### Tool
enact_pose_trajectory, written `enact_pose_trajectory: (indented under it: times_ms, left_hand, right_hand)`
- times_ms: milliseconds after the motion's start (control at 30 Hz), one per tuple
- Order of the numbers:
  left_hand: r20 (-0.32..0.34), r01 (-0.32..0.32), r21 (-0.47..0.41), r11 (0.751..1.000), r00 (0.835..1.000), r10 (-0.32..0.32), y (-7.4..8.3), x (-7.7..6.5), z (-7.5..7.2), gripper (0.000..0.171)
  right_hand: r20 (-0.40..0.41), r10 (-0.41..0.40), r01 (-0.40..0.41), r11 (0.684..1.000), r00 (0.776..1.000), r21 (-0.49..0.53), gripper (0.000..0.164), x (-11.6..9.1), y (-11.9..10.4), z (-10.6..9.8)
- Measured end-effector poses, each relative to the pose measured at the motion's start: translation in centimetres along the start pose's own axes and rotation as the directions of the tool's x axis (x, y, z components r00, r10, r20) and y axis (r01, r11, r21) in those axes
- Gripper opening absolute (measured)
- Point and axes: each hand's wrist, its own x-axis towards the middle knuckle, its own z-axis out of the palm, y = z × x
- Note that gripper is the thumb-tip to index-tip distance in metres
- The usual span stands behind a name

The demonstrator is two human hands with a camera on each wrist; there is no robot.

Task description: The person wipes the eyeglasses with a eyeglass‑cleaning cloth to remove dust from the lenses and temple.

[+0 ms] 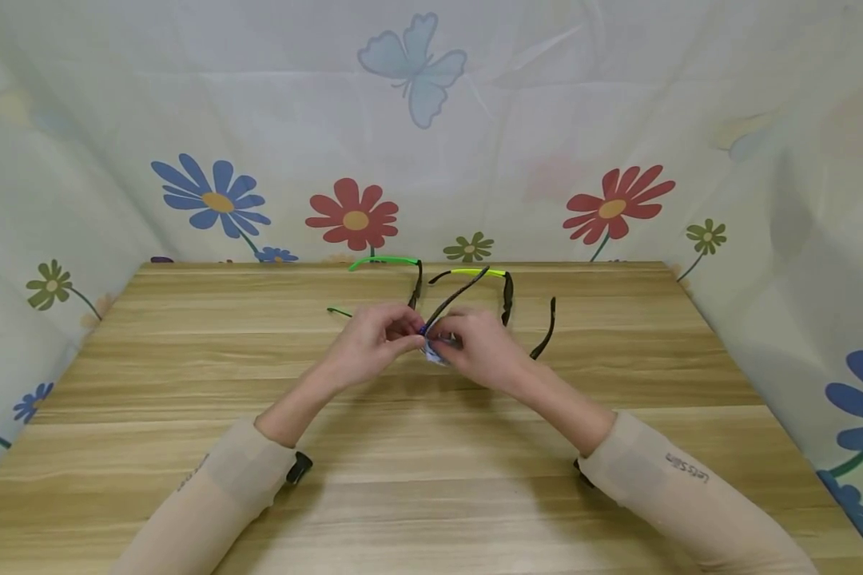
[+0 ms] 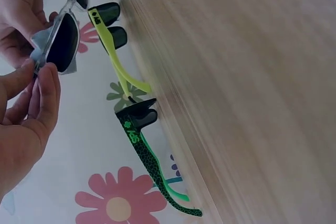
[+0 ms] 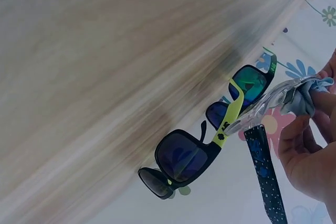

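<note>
Pinching clear-framed sunglasses (image 2: 63, 43): left hand (image 1: 369, 343). Right hand (image 1: 485, 349) grips light-blue cloth (image 3: 301, 99) against them.

Clear-rimmed sunglasses (image 2: 63, 43) tilt in both hands (image 1: 368, 343), blue cloth (image 3: 302, 99) against one lens.

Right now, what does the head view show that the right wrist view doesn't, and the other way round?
Only the head view shows the left sleeve and the right sleeve, both with writing on them. Only the right wrist view shows the lens faces of the yellow-armed glasses and the green-armed glasses, plus dark marks on the yellow arm. Both show the right hand with the cloth, a dark arm of the held glasses, parts of the other two pairs, the table and printed flowers.
</note>
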Motion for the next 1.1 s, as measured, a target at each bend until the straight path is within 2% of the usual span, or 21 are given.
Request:
enact_pose_trajectory:
  times_ms: [267,600,700,900,1100]
  left_hand:
    - [0.001,0.000,-0.005,1.000,1.000,0.000,0.05,0.03,0.07,0.008]
    - [-0.045,-0.020,0.033,0.999,0.999,0.022,0.31,-0.04,-0.08,0.009]
    - [-0.050,-0.030,0.030,0.999,0.998,0.032,0.30,-0.06,-0.05,0.010]
    - [-0.055,-0.032,0.026,0.999,0.998,0.034,0.18,-0.11,-0.08,0.009]
    - [-0.062,-0.020,0.020,1.000,0.998,0.021,0.20,-0.10,-0.15,0.010]
  right_hand:
    - [-0.038,0.072,-0.073,0.996,0.997,-0.044,0.006,0.07,-0.12,-0.06]
    - [0.012,0.117,-0.116,0.991,0.993,-0.069,0.008,0.14,0.02,-0.59]
    - [0.034,0.112,-0.110,0.992,0.993,-0.053,0.007,0.09,-0.10,-0.69]
    - [0.064,0.052,-0.050,0.998,0.997,-0.024,0.005,-0.09,-0.57,-0.87]
    - [0.035,0.032,-0.033,0.999,0.999,0.037,0.005,-0.12,-0.74,-0.93]
